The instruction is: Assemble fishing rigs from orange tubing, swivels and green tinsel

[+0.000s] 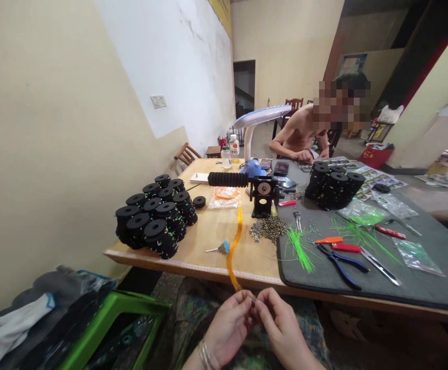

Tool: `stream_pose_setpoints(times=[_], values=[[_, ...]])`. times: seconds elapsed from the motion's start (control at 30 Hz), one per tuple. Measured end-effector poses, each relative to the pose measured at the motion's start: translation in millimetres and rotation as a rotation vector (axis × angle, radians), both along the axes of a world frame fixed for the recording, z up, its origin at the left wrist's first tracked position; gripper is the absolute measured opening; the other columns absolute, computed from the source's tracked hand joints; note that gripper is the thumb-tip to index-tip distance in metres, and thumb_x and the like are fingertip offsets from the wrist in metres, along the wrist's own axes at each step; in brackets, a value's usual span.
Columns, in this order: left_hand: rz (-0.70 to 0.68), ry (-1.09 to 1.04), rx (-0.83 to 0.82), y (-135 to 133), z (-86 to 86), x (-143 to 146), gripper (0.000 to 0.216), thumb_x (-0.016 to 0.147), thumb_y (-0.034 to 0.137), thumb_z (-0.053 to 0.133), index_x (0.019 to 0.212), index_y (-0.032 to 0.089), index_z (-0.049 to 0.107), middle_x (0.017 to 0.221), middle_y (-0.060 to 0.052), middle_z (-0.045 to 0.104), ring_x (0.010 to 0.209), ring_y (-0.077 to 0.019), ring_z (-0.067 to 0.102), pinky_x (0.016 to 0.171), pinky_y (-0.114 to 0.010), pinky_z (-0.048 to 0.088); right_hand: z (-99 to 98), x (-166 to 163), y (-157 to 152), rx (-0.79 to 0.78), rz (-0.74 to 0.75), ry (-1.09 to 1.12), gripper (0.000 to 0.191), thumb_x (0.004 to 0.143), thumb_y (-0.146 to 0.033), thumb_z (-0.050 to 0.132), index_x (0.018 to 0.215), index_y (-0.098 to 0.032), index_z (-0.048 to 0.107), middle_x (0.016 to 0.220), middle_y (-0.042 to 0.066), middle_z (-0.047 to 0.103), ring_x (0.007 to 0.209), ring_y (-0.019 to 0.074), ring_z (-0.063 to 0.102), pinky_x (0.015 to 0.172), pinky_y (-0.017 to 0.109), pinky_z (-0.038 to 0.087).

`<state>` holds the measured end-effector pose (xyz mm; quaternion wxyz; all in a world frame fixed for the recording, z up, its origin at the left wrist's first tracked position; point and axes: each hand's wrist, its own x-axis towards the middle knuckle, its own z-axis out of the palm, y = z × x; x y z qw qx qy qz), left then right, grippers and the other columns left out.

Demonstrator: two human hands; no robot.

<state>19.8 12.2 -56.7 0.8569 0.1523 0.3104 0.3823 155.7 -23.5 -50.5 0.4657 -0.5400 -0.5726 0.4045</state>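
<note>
My left hand [229, 324] and my right hand [278, 321] meet in my lap, below the table's front edge, fingertips pinched together on a tiny item I cannot make out. An orange strip [234, 241] runs from the table top down over the edge to my fingertips. Right above my hands, on the wooden table [208, 241], lie a pile of small metallic beads [268, 227], green strands [299, 249] and blue-handled pliers [341, 263] on a grey mat [420, 288].
Stacks of black foam spools [154, 216] stand at the left, more spools [334, 187] at the back right. A black winder with a foam handle [260, 192], a desk lamp [260, 118], bottles and bags are on the table. A person sits at the far end. A green stool [110, 321] stands at my left.
</note>
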Motion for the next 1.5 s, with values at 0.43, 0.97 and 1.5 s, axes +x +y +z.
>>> stream_pose_setpoints(times=[0.43, 0.97, 1.5], values=[[-0.016, 0.069, 0.076, 0.7, 5.1, 1.1, 0.026, 0.067, 0.027, 0.082, 0.077, 0.014, 0.061, 0.071, -0.001, 0.062, 0.064, -0.0089, 0.055, 0.063, -0.022, 0.037, -0.1, 0.8, 1.2, -0.001, 0.002, -0.001, 0.025, 0.093, -0.039, 0.045, 0.078, -0.019, 0.048, 0.069, 0.000, 0.056, 0.062, 0.0129, 0.051, 0.059, 0.022, 0.042], [0.009, 0.076, 0.082, 0.5, 6.8, 4.2, 0.026, 0.068, 0.027, 0.082, 0.076, 0.013, 0.061, 0.071, -0.001, 0.061, 0.065, -0.0087, 0.053, 0.065, -0.022, 0.037, 2.0, 0.6, 0.2, 0.007, -0.019, 0.003, 0.026, 0.093, -0.040, 0.045, 0.077, -0.020, 0.048, 0.069, 0.000, 0.057, 0.062, 0.0131, 0.052, 0.058, 0.022, 0.042], [0.020, 0.091, 0.102, -0.4, 7.6, 5.5, 0.026, 0.067, 0.027, 0.082, 0.075, 0.012, 0.062, 0.072, -0.001, 0.062, 0.067, -0.0097, 0.054, 0.067, -0.023, 0.039, 0.8, 0.9, 0.5, 0.006, -0.036, -0.009, 0.026, 0.093, -0.040, 0.045, 0.077, -0.020, 0.048, 0.069, 0.000, 0.056, 0.063, 0.0129, 0.051, 0.059, 0.022, 0.041]])
